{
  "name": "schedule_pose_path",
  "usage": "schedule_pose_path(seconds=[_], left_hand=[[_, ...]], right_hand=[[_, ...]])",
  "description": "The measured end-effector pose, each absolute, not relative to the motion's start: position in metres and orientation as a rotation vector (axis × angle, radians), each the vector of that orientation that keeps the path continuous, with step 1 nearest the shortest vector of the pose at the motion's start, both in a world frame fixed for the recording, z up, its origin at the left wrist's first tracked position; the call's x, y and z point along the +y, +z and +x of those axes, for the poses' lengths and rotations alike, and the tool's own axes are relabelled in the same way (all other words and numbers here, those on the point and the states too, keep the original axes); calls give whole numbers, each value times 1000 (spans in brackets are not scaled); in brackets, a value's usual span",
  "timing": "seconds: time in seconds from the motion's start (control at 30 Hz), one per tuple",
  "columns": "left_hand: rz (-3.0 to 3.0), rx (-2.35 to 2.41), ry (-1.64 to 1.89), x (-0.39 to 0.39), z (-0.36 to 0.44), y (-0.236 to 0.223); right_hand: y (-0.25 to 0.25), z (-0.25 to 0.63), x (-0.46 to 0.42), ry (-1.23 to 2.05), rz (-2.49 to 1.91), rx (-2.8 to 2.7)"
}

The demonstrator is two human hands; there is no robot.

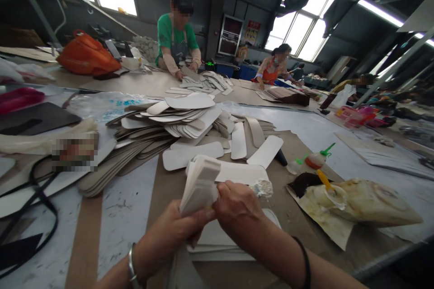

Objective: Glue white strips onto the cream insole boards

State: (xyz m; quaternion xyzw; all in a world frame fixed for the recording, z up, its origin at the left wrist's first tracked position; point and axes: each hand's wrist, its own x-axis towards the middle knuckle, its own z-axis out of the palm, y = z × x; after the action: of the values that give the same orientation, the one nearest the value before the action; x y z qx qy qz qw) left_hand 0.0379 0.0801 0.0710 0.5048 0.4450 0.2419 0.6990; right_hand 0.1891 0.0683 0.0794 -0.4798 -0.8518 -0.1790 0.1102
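Note:
My left hand (174, 230) is closed around the lower end of a bundle of off-white rounded strips (200, 185), held tilted up above the table. My right hand (237, 203) is closed at the right edge of the same bundle, thumb and fingers pressed against it near the left fingertips. Whether the strips are card or leather I cannot tell. Under my hands lies a stack of pale flat pieces (217, 239). Just behind the bundle is another light strip (240, 172), with a crumpled whitish lump (262, 188) at its right end.
A large heap of rounded pieces (190, 117) spreads ahead. To the right lie a stained bag with a yellow-handled tool (373, 201) and a green-tipped squeeze bottle (318, 158). A black strap (50, 207) loops at the left. Across the table, a person in green (178, 36) handles similar pieces.

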Motion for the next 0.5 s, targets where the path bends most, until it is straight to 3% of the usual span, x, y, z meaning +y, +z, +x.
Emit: schedule_pose_path(seconds=[0.33, 0.5], left_hand=[[800, 1036, 790, 76, 3, 46], [692, 1202, 1035, 73, -29, 24]], right_hand=[[89, 176, 65, -709, -954, -2457], [64, 249, 76, -497, -1212, -2347]])
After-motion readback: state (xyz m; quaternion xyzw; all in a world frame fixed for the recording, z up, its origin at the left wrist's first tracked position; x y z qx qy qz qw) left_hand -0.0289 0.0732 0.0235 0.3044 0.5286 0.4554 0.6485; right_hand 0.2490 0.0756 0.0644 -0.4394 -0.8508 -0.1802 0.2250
